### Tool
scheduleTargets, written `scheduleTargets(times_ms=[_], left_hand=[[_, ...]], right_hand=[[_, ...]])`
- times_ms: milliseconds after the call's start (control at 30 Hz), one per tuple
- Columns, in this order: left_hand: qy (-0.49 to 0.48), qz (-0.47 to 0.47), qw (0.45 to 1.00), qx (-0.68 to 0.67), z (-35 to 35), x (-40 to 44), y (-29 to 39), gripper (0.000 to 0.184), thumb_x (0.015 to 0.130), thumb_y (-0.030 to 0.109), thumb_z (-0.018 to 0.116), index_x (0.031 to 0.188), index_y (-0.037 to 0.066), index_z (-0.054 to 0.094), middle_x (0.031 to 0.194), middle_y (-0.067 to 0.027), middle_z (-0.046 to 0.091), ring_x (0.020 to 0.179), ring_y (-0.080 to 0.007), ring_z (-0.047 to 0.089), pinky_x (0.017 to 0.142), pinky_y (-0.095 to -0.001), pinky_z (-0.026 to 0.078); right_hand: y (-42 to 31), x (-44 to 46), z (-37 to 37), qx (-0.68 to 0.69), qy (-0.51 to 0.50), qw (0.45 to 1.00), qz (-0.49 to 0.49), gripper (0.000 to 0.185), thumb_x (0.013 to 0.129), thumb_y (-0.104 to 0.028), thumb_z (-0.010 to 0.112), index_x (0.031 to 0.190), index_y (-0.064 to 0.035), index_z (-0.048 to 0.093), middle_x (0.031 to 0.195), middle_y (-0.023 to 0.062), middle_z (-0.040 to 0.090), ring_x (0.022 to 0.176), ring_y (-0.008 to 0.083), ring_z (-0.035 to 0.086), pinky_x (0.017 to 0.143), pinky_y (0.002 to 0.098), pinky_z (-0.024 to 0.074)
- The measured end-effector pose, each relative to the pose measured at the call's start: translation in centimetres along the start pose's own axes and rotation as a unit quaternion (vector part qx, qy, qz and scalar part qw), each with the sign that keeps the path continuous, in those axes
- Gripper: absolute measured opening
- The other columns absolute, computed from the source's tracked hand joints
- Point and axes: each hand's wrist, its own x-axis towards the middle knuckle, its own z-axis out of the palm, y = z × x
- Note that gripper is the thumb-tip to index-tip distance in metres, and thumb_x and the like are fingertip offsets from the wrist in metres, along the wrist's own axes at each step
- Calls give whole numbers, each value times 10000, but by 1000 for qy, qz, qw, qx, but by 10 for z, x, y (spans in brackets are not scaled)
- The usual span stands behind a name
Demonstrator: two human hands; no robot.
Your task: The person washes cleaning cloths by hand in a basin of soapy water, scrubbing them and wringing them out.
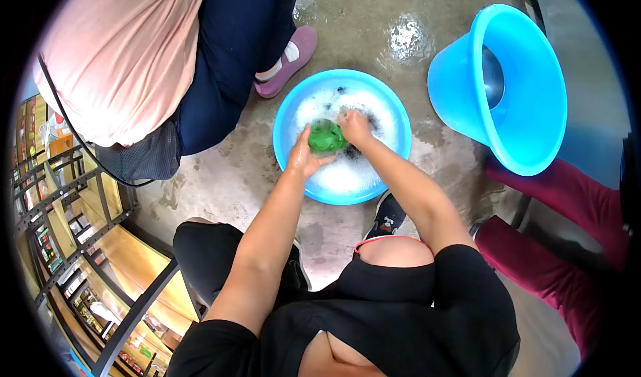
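Observation:
A round blue basin on the floor holds white suds and dark patches of water. Over the suds is a rounded, shiny green thing; whether it is a bowl or something softer I cannot make out. My left hand grips it from the left, with the thumb up along its side and the fingers beneath. At its right edge, my right hand is closed with the fingers curled. What those fingers hold, if anything, is hidden.
A large blue tub is tipped on its side at the right. A person in navy trousers is close on the left, and maroon trouser legs show at the right. Metal-framed shelves stand lower left. The concrete floor has wet patches.

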Motion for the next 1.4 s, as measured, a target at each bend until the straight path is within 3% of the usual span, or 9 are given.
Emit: scheduleTargets(times_ms=[167,333,500,667,833,933,1100,1267,1400], left_hand=[[-146,-87,985,-17,-3,19,18,478,864,461,477,1046,20,517,996,-130,576,894,-211,587,772,-320,498],[-68,1,998,17,-16,31,-7,321,893,347,453,978,46,528,938,-117,574,816,-223,583,723,-339,501],[-229,45,970,-75,-29,46,-29,282,912,271,439,1080,52,498,1041,-107,564,913,-247,573,777,-385,493],[-55,6,994,-90,7,6,-12,417,910,285,462,1248,54,387,1206,-144,476,1083,-264,494,923,-417,413],[44,67,996,45,-8,3,-11,577,900,350,466,1349,105,199,1327,-151,336,1219,-319,354,981,-561,283],[46,60,995,62,-7,4,-16,634,881,404,483,1368,180,144,1346,-146,300,1218,-327,348,950,-561,309],[-132,-67,982,-116,-9,13,1,552,852,457,508,1207,42,431,1090,-160,544,966,-247,555,820,-384,477],[-164,177,952,189,-21,-1,-9,339,900,251,478,1147,20,496,1117,-126,543,978,-235,558,828,-344,479],[-56,36,995,-71,17,-4,-24,330,898,219,480,1183,55,458,1147,-120,527,1018,-232,544,853,-367,469]], right_hand=[[-56,-84,-14,168,43,934,-314,212,765,-265,615,857,-75,590,982,161,503,918,344,504,806,413,410],[-73,-117,-7,65,92,911,-397,246,716,-272,650,898,-121,579,1037,121,484,922,287,519,783,409,438],[-40,-69,-2,3,89,942,-324,234,753,-248,579,967,-156,567,965,99,547,837,310,565,741,420,463],[-8,-17,-11,16,47,992,-120,256,827,-286,505,1011,-112,541,1054,195,518,884,386,532,778,483,420],[36,-12,24,-281,213,883,-311,287,847,-301,491,1022,-78,529,968,153,576,895,347,546,771,469,431],[-4,-10,-12,-88,-145,985,23,268,825,-296,528,923,-50,567,887,151,580,958,347,517,860,461,385],[-45,-73,-4,177,92,932,-304,261,776,-305,606,814,-50,567,907,178,535,954,354,502,835,436,394],[-67,-115,-7,83,75,925,-363,279,736,-303,649,860,-68,564,966,171,512,965,363,487,851,434,391],[-33,-44,6,155,126,955,-221,304,740,-253,621,978,-75,556,1034,159,512,1045,356,454,903,429,363]])
